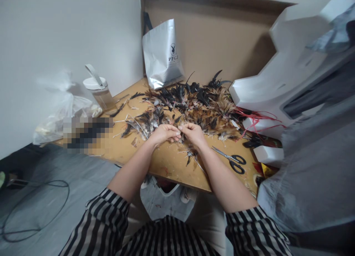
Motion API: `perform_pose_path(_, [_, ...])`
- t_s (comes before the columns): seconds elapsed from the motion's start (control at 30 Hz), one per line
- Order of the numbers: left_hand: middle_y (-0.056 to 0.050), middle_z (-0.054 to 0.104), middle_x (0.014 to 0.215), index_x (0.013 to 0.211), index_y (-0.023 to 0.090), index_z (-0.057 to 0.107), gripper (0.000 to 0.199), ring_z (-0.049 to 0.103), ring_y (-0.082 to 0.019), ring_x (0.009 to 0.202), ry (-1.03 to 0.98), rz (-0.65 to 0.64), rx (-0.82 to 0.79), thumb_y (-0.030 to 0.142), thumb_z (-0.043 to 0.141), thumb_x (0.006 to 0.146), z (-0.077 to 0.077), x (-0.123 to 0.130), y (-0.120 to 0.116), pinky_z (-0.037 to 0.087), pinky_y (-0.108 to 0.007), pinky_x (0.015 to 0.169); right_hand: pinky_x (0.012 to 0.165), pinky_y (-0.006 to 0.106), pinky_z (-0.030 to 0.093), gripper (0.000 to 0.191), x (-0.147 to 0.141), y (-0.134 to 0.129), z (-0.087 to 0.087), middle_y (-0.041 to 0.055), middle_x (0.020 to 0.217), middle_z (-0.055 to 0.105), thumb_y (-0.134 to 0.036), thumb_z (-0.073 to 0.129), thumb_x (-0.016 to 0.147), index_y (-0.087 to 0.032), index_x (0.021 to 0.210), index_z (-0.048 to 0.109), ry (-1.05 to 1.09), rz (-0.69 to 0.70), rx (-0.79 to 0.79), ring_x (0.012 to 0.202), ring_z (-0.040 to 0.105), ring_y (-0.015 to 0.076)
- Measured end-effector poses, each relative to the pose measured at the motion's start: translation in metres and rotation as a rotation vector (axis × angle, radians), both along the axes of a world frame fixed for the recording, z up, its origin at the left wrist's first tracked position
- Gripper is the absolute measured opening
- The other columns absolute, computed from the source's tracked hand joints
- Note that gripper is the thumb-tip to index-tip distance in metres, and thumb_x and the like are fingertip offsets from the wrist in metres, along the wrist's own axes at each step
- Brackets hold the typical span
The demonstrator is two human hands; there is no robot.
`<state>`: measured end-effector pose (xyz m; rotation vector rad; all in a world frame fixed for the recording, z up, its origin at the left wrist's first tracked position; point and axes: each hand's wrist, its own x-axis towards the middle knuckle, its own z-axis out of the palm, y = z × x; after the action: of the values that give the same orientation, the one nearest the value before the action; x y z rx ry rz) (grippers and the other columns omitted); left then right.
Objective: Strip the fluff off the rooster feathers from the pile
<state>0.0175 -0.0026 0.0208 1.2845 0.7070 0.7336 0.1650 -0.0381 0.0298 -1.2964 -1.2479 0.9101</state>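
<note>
My left hand [166, 133] and my right hand [192, 134] meet over the wooden table, fingertips almost touching. Both are closed in a pinch, and what they grip is too small and blurred to make out. Just beyond them lies a row of brown feathers [219, 125], with grey and white feathers [148, 123] at its left end. Behind that row is a darker heap of black feathers [177, 95]. A few loose feathers [189, 158] lie on the near side, below my hands. Black-handled scissors [231, 160] rest to the right of my right forearm, with their blades slightly apart.
A silver bag [162, 56] stands at the back. To the left are a lidded bottle [101, 93] and a filled plastic bag [66, 112]. Red strings [260, 119] hang by the white machine [257, 88] at right. The table's front edge [180, 183] is close to me.
</note>
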Motion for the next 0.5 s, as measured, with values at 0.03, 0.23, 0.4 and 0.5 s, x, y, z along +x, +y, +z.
perform_pose_path(0.03, [-0.010,0.065,0.071,0.078,0.009,0.061,0.026,0.061,-0.012,0.057,-0.012,-0.004,-0.017,0.025,0.070,0.060,0.000,0.000,0.000,0.044,-0.017,0.047,0.042,0.019,0.027,0.035,0.000,-0.001,0.001,-0.0045,0.047,0.046,-0.049,0.064,0.058,-0.015,0.059,0.055,0.018,0.002,-0.011,0.042,0.034,0.0053])
perform_pose_path(0.23, [-0.009,0.066,0.070,0.084,0.010,0.060,0.032,0.062,-0.012,0.058,-0.046,-0.032,-0.099,0.020,0.073,0.056,-0.003,-0.001,0.002,0.047,-0.019,0.050,0.039,0.020,0.022,0.035,0.004,-0.001,0.005,-0.0066,0.042,0.039,-0.049,0.064,0.057,-0.017,0.057,0.051,0.110,-0.029,-0.027,0.038,0.029,0.0048])
perform_pose_path(0.4, [-0.009,0.066,0.071,0.077,0.009,0.061,0.022,0.062,-0.010,0.058,-0.113,0.123,-0.157,0.019,0.071,0.060,-0.004,-0.002,0.007,0.048,-0.017,0.053,0.037,0.020,0.020,0.038,0.012,0.001,0.007,-0.0069,0.043,0.036,-0.049,0.064,0.059,-0.018,0.055,0.043,0.203,-0.104,0.005,0.037,0.026,0.0042])
perform_pose_path(0.5, [-0.010,0.067,0.077,0.078,0.010,0.061,0.021,0.062,-0.010,0.061,-0.157,0.144,-0.183,0.021,0.069,0.063,-0.004,-0.003,0.009,0.047,-0.015,0.051,0.038,0.020,0.020,0.037,0.011,0.000,0.006,-0.0065,0.044,0.036,-0.049,0.064,0.060,-0.017,0.056,0.045,0.169,-0.085,-0.018,0.038,0.027,0.0043])
